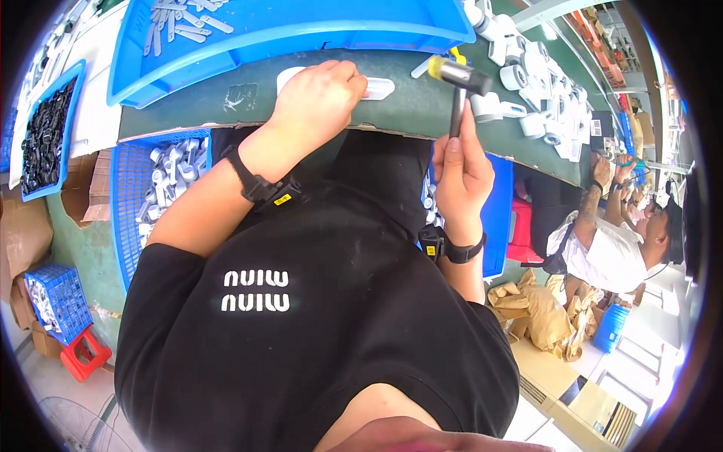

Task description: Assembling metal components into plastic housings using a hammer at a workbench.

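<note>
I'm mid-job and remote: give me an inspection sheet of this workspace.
Surface: green worktop, front edge facing the person.
Job's things: mallet with yellow-and-black head, raised; white part on the worktop.
Clutter: pale parts heaped at right; blue bin holding grey strips beyond the hands.
Hands: right hand grips the mallet handle; left hand curls over the white part, exact grip hidden.
Cables: nothing seen at the worktop.
Surroundings: co-worker at right; red stool lower left.
</note>
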### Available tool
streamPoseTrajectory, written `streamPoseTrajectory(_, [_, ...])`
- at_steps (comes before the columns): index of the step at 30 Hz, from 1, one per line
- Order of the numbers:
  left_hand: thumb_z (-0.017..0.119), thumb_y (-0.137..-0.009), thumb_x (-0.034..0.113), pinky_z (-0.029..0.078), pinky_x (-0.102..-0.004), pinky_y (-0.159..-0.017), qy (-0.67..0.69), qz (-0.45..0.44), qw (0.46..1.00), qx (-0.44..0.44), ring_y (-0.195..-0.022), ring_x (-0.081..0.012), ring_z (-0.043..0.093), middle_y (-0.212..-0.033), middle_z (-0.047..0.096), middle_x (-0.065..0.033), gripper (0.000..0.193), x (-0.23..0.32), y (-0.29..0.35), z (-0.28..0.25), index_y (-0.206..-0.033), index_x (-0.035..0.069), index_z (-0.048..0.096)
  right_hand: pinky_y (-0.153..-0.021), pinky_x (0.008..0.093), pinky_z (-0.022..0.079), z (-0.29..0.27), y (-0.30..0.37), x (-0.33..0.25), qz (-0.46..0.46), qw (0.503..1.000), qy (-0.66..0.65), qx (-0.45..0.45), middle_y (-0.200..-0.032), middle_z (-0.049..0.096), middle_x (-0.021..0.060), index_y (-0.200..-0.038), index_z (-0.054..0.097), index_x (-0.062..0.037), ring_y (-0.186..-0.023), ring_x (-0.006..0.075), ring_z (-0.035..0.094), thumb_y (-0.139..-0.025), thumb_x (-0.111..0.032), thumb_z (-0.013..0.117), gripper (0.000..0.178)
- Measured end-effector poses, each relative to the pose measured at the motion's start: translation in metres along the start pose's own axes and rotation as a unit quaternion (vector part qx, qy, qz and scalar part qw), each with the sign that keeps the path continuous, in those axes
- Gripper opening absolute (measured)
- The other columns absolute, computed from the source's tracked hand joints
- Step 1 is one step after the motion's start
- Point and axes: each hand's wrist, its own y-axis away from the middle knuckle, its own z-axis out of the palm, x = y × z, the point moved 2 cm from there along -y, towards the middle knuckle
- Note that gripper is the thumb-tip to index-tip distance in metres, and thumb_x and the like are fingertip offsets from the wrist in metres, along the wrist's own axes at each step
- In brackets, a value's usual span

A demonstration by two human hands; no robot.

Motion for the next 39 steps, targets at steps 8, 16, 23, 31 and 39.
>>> streamPoseTrajectory(8, [0.076, -0.09, 0.014, 0.058, -0.0419, -0.07, 0.016, -0.04, 0.998, -0.041, -0.087, -0.0308, 0.071, -0.09, 0.067, -0.0078, 0.011, 0.003, -0.005, -0.011, -0.088, 0.006, 0.069, -0.069, 0.0241, 0.049, -0.003, -0.015, 0.017, 0.019, 0.993, 0.106, -0.049, -0.095, 0.074, -0.001, -0.157, 0.058, -0.0128, -0.074, 0.0067, 0.055, -0.108, -0.001, 0.057, 0.05])
streamPoseTrajectory(16, [0.073, -0.081, 0.001, 0.056, -0.0425, -0.09, 0.07, 0.079, 0.989, -0.107, -0.105, -0.0319, 0.07, -0.103, 0.07, -0.0091, 0.025, 0.007, -0.016, -0.024, -0.105, 0.004, 0.077, -0.063, 0.0191, 0.04, -0.013, -0.013, 0.013, 0.072, 0.994, -0.058, 0.048, -0.08, 0.055, -0.0069, -0.16, 0.054, -0.0112, -0.07, 0.0027, 0.045, -0.112, -0.007, 0.055, 0.048])
streamPoseTrajectory(23, [0.072, -0.079, 0.001, 0.05, -0.0462, -0.108, 0.123, 0.061, 0.987, -0.083, -0.125, -0.035, 0.062, -0.137, 0.065, -0.0139, 0.019, -0.002, 0.012, -0.039, -0.095, 0.006, 0.081, -0.069, 0.0212, 0.045, 0.005, 0.003, 0.024, 0.085, 0.995, -0.047, -0.021, -0.081, 0.057, -0.005, -0.159, 0.056, -0.0127, -0.074, 0.0043, 0.05, -0.112, -0.009, 0.056, 0.047])
streamPoseTrajectory(31, [0.083, -0.087, 0.023, 0.059, -0.0469, -0.077, 0.058, -0.194, 0.977, -0.064, -0.091, -0.0405, 0.071, -0.11, 0.069, -0.0156, 0.044, 0.008, 0.041, -0.048, -0.123, 0.003, 0.07, -0.071, 0.0232, 0.047, 0.019, 0.001, 0.022, 0.076, 0.995, -0.011, -0.06, -0.081, 0.059, -0.0037, -0.156, 0.059, -0.0128, -0.074, 0.0059, 0.051, -0.111, -0.01, 0.058, 0.045])
streamPoseTrajectory(39, [0.076, -0.091, 0.009, 0.059, -0.0456, -0.08, 0.03, -0.16, 0.987, -0.015, -0.091, -0.0385, 0.07, -0.1, 0.066, -0.014, 0.028, -0.023, 0.04, -0.04, -0.118, 0.003, 0.074, -0.072, 0.0232, 0.048, 0.03, 0.003, 0.023, 0.075, 0.994, -0.002, -0.077, -0.08, 0.059, -0.0028, -0.156, 0.059, -0.0124, -0.074, 0.0063, 0.052, -0.111, -0.009, 0.058, 0.045])
